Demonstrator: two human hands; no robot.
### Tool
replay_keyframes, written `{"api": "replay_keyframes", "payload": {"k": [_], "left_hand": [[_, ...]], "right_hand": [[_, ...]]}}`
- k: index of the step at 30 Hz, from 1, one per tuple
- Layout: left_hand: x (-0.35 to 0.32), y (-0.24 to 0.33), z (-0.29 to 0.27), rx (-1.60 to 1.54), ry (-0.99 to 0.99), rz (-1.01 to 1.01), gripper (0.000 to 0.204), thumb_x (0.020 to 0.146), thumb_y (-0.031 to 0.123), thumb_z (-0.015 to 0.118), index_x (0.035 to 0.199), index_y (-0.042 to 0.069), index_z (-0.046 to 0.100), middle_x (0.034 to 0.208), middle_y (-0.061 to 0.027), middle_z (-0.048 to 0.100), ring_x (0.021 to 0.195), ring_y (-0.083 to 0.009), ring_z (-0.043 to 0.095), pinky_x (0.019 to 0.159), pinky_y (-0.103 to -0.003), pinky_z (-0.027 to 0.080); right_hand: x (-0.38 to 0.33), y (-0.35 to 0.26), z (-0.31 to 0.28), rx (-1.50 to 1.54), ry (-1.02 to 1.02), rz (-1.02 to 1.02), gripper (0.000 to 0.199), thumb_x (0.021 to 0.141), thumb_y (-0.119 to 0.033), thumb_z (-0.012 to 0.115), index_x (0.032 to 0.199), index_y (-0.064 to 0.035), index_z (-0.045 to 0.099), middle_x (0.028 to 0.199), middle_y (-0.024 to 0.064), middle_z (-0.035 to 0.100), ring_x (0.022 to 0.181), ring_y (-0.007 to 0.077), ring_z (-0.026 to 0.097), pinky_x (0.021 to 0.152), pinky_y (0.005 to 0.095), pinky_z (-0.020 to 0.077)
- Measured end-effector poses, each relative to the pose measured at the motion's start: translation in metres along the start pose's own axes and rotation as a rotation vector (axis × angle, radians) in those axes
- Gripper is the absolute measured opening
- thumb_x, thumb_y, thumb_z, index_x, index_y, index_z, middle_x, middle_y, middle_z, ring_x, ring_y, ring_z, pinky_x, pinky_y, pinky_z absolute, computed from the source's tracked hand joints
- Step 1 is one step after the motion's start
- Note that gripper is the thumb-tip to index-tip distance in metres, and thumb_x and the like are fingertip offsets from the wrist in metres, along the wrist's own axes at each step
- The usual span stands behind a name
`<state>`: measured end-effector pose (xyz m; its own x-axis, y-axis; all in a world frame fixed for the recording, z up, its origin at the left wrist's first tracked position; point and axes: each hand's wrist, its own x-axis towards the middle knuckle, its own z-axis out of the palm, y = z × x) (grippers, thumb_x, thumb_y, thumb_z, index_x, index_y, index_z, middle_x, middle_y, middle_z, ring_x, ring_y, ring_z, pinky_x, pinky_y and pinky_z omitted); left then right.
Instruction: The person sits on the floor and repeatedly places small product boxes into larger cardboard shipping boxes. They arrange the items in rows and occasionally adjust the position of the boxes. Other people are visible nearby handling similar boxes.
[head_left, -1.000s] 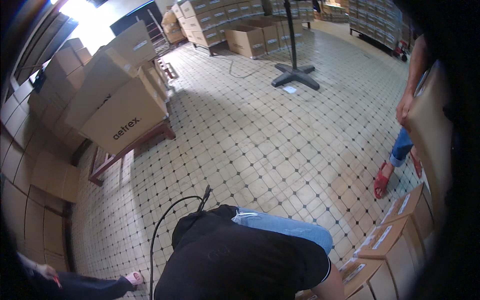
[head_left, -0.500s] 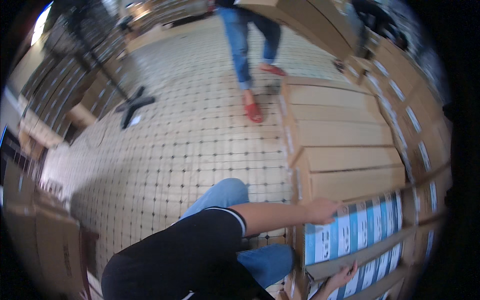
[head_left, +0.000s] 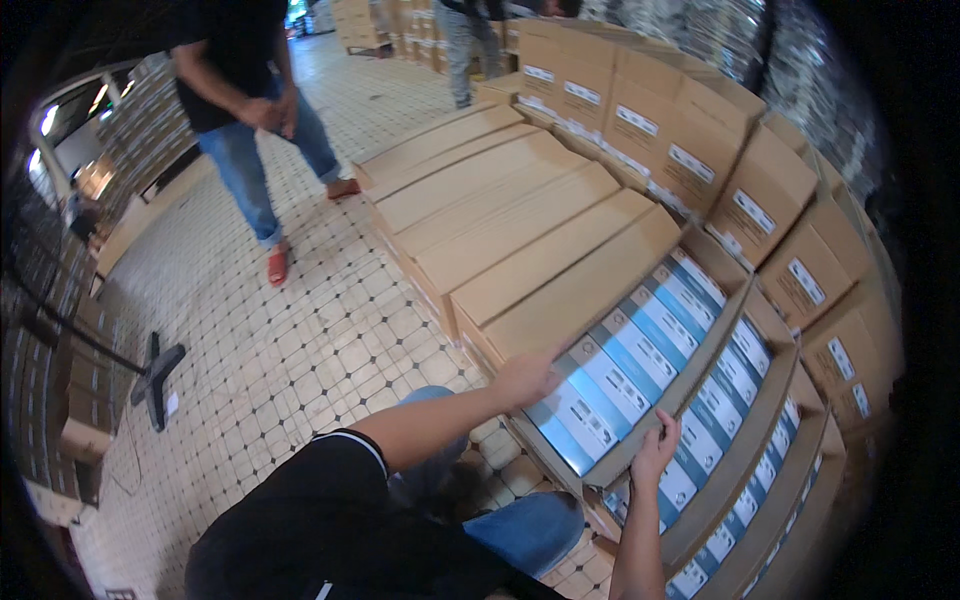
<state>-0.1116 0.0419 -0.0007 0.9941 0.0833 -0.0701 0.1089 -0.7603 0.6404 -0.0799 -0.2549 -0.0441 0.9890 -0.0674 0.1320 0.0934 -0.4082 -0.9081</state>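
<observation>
An open brown carton stands before me, filled with a row of blue and white boxes (head_left: 620,365). At its far left edge, my left hand (head_left: 528,382) is closed on the carton's far flap, its fingers partly blurred. The near flap (head_left: 690,375) stands up along the carton's right side. My right hand (head_left: 655,450) grips this flap, with thumb and fingers at its edge. Beside it, a second open carton holds more blue and white boxes (head_left: 715,420).
Closed cartons (head_left: 540,225) line up beyond the open ones. Stacked cartons (head_left: 690,125) with white labels form a wall on the right. A person in jeans and red sandals (head_left: 235,130) stands at far left. A black stand base (head_left: 155,380) rests on the tiled floor (head_left: 330,320).
My view has swung right, bringing more open cartons into sight. The other person, who was beside a large carton, now stands with hands together. Both my hands remain at the open carton.
</observation>
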Motion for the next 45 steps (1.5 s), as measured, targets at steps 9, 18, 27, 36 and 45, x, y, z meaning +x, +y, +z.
{"api": "replay_keyframes", "payload": {"k": [9,18,27,36,45], "left_hand": [[0.001,0.008,-0.009,-0.014,-0.009,-0.011,0.068,0.089,0.023,0.057,0.148,0.009,0.028,0.113,-0.0232,0.063,0.099,-0.0395,0.062,0.085,-0.049,0.049],[0.039,-0.121,-0.075,-0.003,-0.137,0.306,0.075,0.086,0.046,0.065,0.145,0.008,0.038,0.14,-0.0258,0.045,0.131,-0.0386,0.044,0.107,-0.046,0.036],[0.105,-0.216,-0.116,0.473,-0.211,0.674,0.102,0.077,0.068,0.063,0.151,0.009,0.025,0.149,-0.0348,0.026,0.14,-0.0484,0.026,0.113,-0.054,0.024],[0.103,-0.252,-0.108,0.088,-0.184,0.575,0.08,0.081,0.02,0.068,0.148,0.003,0.029,0.151,-0.0264,0.028,0.141,-0.0397,0.028,0.114,-0.043,0.031],[0.102,-0.256,-0.136,0.017,-0.086,0.332,0.031,0.092,0.017,0.054,0.117,-0.001,0.054,0.087,-0.0307,0.062,0.08,-0.0471,0.061,0.07,-0.055,0.048]], "right_hand": [[-0.002,-0.022,0.005,-0.034,0.033,0.043,0.035,0.083,-0.004,0.048,0.115,-0.0058,0.063,0.142,0.0266,0.039,0.142,0.0391,0.026,0.115,0.0418,0.0204],[-0.001,-0.024,-0.007,-0.134,-0.059,0.092,0.032,0.082,-0.001,0.046,0.109,-0.0023,0.062,0.128,0.0167,0.049,0.124,0.028,0.046,0.108,0.0348,0.0303],[-0.029,-0.068,0.022,-0.472,0.159,0.187,0.027,0.086,0.002,0.048,0.106,-0.0005,0.066,0.127,0.0239,0.058,0.121,0.0351,0.055,0.103,0.0375,0.0408],[-0.021,-0.174,0.177,-0.728,0.54,-0.085,0.042,0.084,-0.013,0.065,0.123,0.0012,0.056,0.125,0.0242,0.057,0.117,0.04,0.053,0.101,0.0444,0.0418],[-0.023,-0.151,0.302,-1.385,-0.18,-0.338,0.068,0.078,-0.026,0.067,0.14,-0.0102,0.044,0.098,0.012,0.061,0.1,0.0276,0.06,0.106,0.0495,0.0341]]}}
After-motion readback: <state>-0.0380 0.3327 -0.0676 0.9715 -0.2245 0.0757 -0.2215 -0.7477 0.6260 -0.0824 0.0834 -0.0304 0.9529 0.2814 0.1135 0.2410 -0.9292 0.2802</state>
